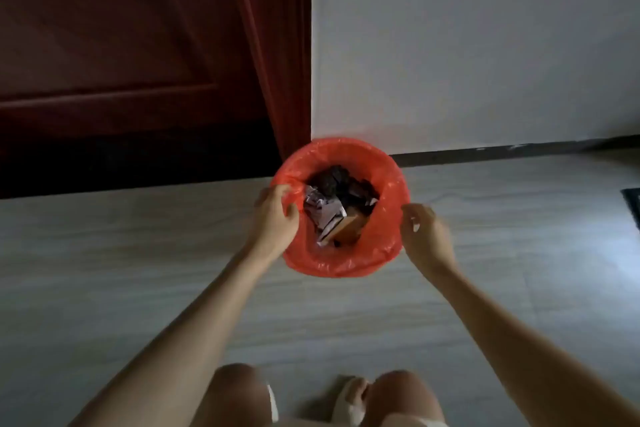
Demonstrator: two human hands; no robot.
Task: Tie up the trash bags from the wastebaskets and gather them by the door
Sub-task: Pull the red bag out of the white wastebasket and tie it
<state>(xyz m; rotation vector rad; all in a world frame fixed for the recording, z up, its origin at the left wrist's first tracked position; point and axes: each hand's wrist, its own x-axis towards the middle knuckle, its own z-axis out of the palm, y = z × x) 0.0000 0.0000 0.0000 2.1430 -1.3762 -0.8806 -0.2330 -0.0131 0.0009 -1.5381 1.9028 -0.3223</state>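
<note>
A red trash bag (pixel 346 262) lines a round wastebasket that stands on the floor next to a dark red door (pixel 114 45). The bag's edge is folded over the rim, hiding the basket itself. Inside lie crumpled paper, dark wrappers and a brown box (pixel 349 227). My left hand (pixel 275 215) grips the bag's edge at the left side of the rim. My right hand (pixel 424 234) hovers at the right side of the rim, fingers curled and apart, touching or just off the plastic.
A white wall (pixel 467 45) with a dark baseboard runs behind the basket to the right. The floor (pixel 138 253) is light grey. A dark mat edge (pixel 632 204) shows at the far right. My knees and feet are at the bottom.
</note>
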